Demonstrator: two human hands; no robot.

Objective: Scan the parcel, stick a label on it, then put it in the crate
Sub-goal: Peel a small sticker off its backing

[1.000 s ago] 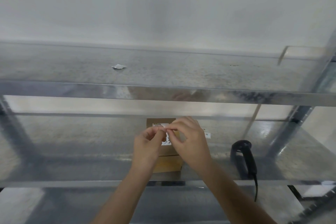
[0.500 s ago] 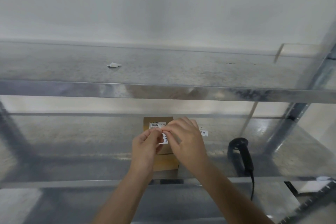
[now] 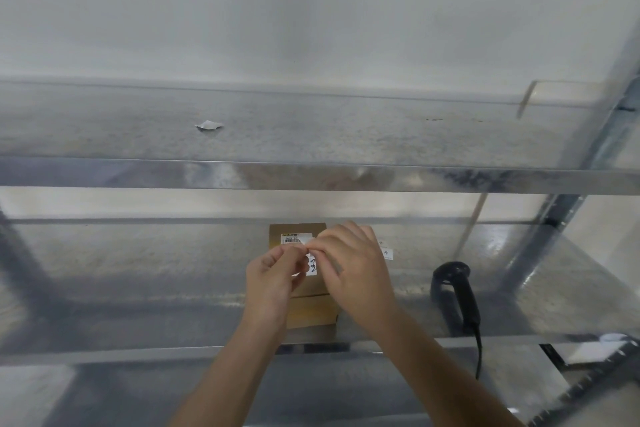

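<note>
A small brown cardboard parcel (image 3: 313, 308) stands on the middle metal shelf (image 3: 138, 274), with a printed barcode sticker near its far edge. My left hand (image 3: 273, 282) and my right hand (image 3: 353, 267) hover together just above it, fingertips pinched on a small white label (image 3: 312, 265) with dark handwriting. The label hangs between my fingers over the parcel's top. A black handheld scanner (image 3: 455, 291) lies on the same shelf to the right, its cable dropping over the front edge. No crate is in view.
A scrap of white paper (image 3: 209, 125) lies on the upper shelf (image 3: 311, 142). More white label slips (image 3: 387, 252) sit behind my right hand. A metal upright (image 3: 540, 239) rises at the right. A dark crate-like edge (image 3: 588, 388) shows at the bottom right.
Both hands stay pinched on the label over the parcel; the fingers have shifted slightly and the label hangs a bit lower. The view drifted a little.
</note>
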